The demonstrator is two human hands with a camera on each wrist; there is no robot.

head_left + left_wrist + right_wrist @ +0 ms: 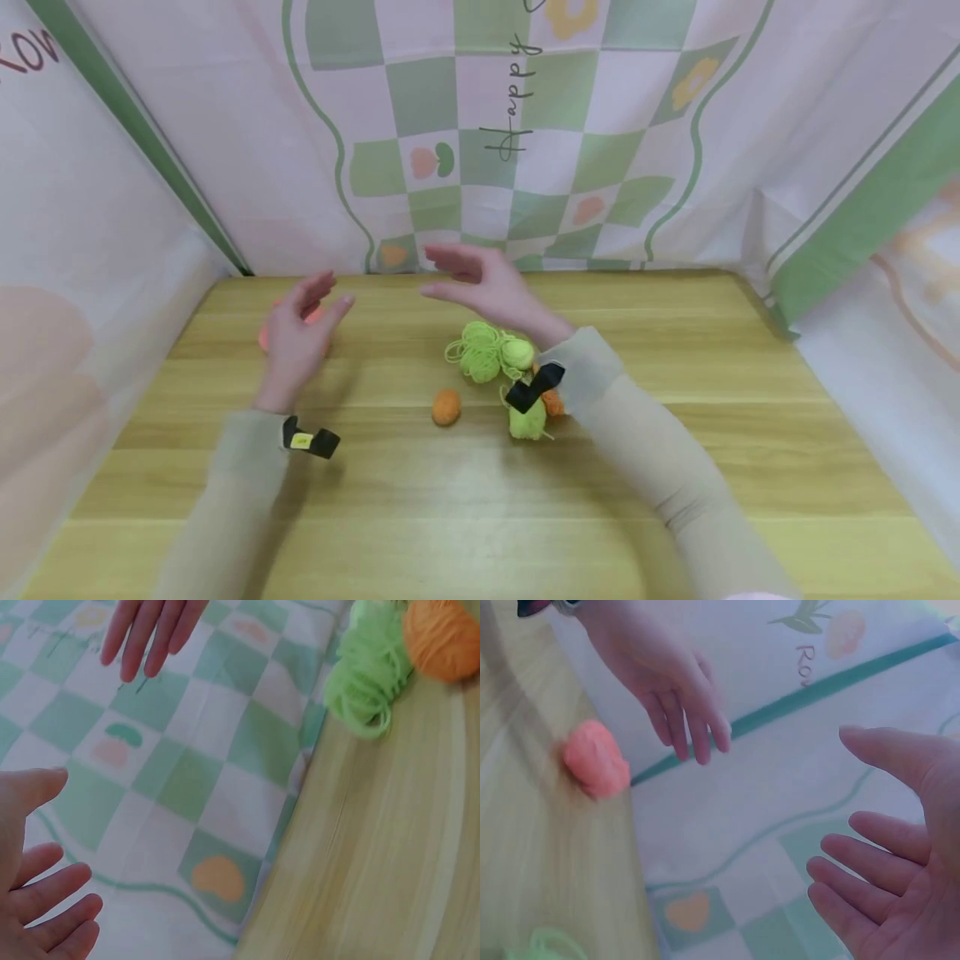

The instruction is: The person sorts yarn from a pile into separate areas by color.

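A person in beige sleeves (671,454), black straps (324,443) at both wrists, reaches over a wood-grain table (420,533). Nearest among the yarn, a yellow-green ball (527,422) sits right of center, with orange yarn (554,403) just beside it, partly hidden by the right strap. To their left lies a small orange ball (446,408), apart from the rest. Slightly farther, a loopy green bundle (479,354) lies beside a pale green ball (517,353). At far left, a coral ball (596,760) rests on the table. The left hand (296,342), fingers extended and holding nothing, hangs near it; the right hand (491,290), likewise empty with thumb spread, hangs beyond the green bundle. Behind stands a checkered cloth (420,98) lettered "Happy."
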